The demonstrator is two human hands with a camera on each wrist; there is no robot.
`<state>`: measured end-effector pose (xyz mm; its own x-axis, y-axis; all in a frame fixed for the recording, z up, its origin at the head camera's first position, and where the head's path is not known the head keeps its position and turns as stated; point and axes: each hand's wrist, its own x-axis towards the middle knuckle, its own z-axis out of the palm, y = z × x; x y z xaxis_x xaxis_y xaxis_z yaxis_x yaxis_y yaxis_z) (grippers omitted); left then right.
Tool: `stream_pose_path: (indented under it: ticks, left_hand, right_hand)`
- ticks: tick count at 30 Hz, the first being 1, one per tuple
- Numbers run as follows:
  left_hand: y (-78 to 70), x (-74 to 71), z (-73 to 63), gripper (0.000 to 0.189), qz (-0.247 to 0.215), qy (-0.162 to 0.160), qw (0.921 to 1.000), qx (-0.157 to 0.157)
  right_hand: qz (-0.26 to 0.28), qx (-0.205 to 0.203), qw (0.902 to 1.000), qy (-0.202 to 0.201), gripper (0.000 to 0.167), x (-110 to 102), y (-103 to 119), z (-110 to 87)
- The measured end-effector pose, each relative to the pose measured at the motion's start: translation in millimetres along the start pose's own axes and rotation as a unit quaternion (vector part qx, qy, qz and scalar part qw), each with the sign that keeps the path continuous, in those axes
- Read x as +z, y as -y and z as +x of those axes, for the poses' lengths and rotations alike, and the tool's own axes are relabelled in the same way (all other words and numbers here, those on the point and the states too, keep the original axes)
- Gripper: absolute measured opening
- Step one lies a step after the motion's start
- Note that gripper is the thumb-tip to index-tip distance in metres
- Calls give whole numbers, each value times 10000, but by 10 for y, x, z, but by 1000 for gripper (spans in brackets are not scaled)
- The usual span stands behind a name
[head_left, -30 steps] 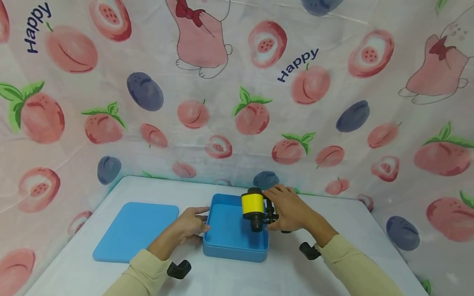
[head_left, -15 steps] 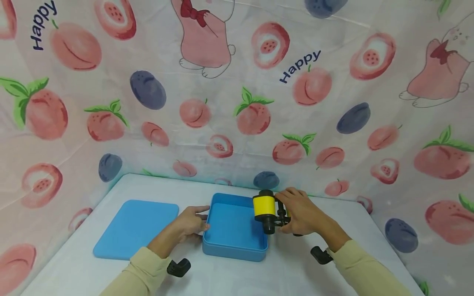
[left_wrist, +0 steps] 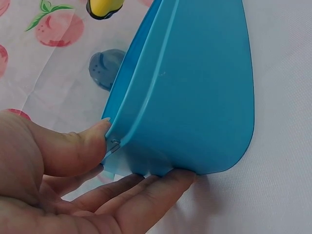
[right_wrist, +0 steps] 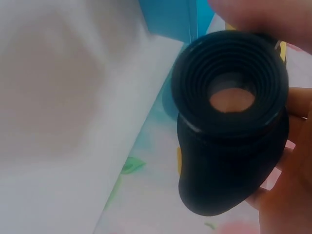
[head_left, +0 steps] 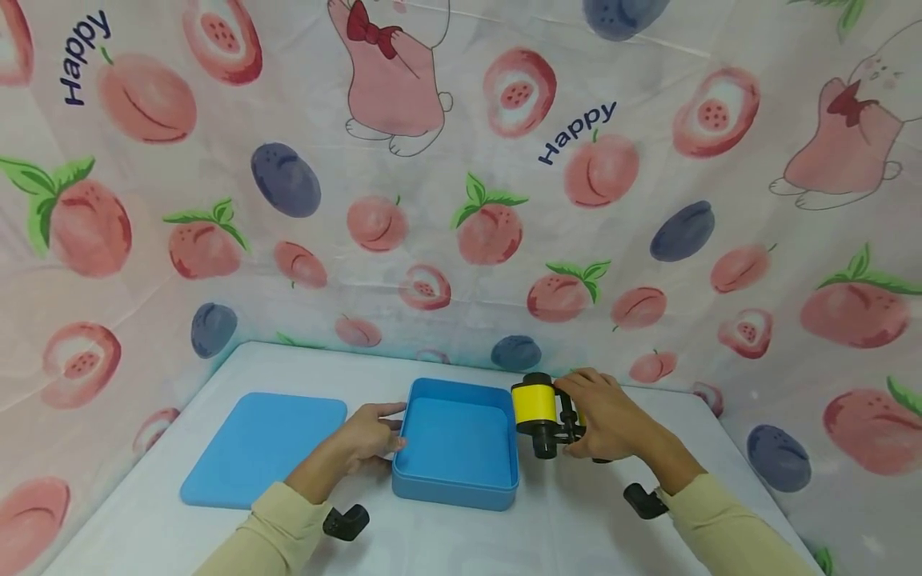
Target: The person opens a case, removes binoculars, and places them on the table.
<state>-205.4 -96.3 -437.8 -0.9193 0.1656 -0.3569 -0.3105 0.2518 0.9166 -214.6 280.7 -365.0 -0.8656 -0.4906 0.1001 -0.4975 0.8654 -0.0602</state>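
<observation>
A blue rectangular box (head_left: 455, 493) without its lid stands on the white table, its inside bare. At its left wall is my left hand (head_left: 369, 438), the thumb at the rim and the fingers along the outside, as the left wrist view also shows with the box wall (left_wrist: 204, 97). Just right of the box, my right hand (head_left: 607, 414) grips yellow and black binoculars (head_left: 535, 406) above the table. The right wrist view shows one black eyepiece (right_wrist: 229, 87) close up, with the fingers (right_wrist: 298, 102) behind it. The palm hides the other barrel.
Left of the box a flat blue lid (head_left: 262, 452) lies on the white table (head_left: 432, 552). A fruit-print cloth (head_left: 432, 200) hangs behind the table. Black camera mounts (head_left: 347, 522) stick out from both wrists.
My right hand has carried the binoculars rightward, from over the box's right part to beyond its right wall. My left hand and the box stay in place.
</observation>
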Motion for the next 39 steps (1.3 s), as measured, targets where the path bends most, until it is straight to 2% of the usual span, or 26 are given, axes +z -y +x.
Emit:
stream_pose_path:
  ticks: [19, 39]
  left_hand:
    - [46, 1, 31, 69, 2, -7, 10000, -27]
    - [21, -3, 0, 69, -82, 0, 10000, -6]
  right_hand:
    - [238, 117, 9994, -229, 92, -97, -328, -145]
    - [359, 139, 9989, -275, 92, -119, -383, -181]
